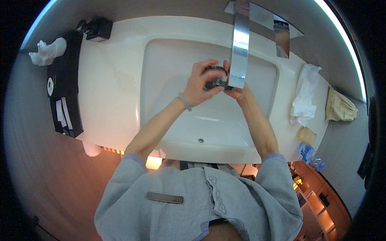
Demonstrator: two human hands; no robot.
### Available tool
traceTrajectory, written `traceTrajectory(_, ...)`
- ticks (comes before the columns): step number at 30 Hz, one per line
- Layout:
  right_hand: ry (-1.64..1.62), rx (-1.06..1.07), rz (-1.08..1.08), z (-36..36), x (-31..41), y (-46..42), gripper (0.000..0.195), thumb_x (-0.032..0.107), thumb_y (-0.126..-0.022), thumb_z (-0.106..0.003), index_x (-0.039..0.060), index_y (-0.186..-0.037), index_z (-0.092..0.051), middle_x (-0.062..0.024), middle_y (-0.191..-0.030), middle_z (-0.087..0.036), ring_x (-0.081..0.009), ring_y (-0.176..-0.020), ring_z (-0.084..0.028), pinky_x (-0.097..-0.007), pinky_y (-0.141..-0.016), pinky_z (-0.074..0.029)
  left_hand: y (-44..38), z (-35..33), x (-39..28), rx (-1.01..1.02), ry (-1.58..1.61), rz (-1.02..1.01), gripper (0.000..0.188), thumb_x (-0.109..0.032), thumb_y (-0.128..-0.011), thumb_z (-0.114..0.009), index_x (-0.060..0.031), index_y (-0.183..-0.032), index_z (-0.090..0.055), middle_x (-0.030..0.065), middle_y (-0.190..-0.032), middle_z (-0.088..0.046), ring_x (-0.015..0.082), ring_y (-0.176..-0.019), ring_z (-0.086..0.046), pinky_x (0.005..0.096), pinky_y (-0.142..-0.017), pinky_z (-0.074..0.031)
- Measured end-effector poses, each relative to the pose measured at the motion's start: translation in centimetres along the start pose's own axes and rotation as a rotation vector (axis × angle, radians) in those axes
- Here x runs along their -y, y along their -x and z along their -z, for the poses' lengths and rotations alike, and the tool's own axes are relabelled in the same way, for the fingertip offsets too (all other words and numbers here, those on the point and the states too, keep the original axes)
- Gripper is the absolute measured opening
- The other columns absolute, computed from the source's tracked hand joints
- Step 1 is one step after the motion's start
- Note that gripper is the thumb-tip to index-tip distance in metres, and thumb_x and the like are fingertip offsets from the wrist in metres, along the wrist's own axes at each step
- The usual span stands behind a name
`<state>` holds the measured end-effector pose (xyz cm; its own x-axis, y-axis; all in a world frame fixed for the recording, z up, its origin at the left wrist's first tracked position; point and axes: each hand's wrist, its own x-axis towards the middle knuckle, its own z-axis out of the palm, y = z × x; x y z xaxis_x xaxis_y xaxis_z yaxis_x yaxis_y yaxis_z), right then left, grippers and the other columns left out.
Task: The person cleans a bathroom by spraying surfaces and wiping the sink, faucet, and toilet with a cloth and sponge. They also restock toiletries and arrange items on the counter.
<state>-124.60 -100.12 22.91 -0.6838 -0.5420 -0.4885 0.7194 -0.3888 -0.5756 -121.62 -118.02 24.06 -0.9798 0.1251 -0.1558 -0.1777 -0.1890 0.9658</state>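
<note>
Over the white washbasin [193,117], both hands are together beneath the chrome faucet spout [240,45]. My left hand [200,81] grips a dark, shiny object [213,84], its fingers curled over the top; motion blur leaves its exact kind unclear. From the other side, my right hand [239,94] supports the same object, with much of the hand hidden behind the spout. A fingertip of it shows just left of the spout. A pale bangle circles my left wrist.
A chrome faucet handle [281,40] is on the wall at right. Along the right counter lie a white cloth or tissue [304,92], a beige cup [306,135], a plastic bottle [310,156] and a drawstring pouch [340,105]. Black boxes [64,78] and a tissue [49,51] stand left.
</note>
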Motion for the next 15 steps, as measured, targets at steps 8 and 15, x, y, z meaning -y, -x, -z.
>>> traceTrajectory(8, 0.374, -0.216, 0.226, -2.4, 0.4, 0.6, 0.034, 0.025, -0.088, -0.064, 0.0049, -0.115, -0.057, -0.0088, -0.104, -0.062, -0.0188, -0.088, -0.06, -0.0326, -0.079, -0.05, -1.2, -0.1, -0.4, -0.034, -0.244, -0.22, 0.024, -0.014, -0.084, -0.066, -0.0093, -0.106, -0.057, 0.0107, -0.122, -0.044, 0.0234, -0.11, -0.048, 0.0336, -0.091, -0.044)
traceTrajectory(15, 1.7, 0.004, 0.605, -2.1, 0.0, 4.2, 0.058, 0.044, -0.09, -0.057, 0.0015, -0.126, -0.042, -0.0139, -0.112, -0.057, -0.0278, -0.111, -0.052, -0.0424, -0.095, -0.043, 0.3, -2.1, 1.6, 0.013, 0.59, 0.291, 0.033, -0.026, -0.088, -0.066, -0.0116, -0.113, -0.049, 0.0027, -0.101, -0.056, 0.0128, -0.093, -0.055, 0.027, -0.073, -0.051)
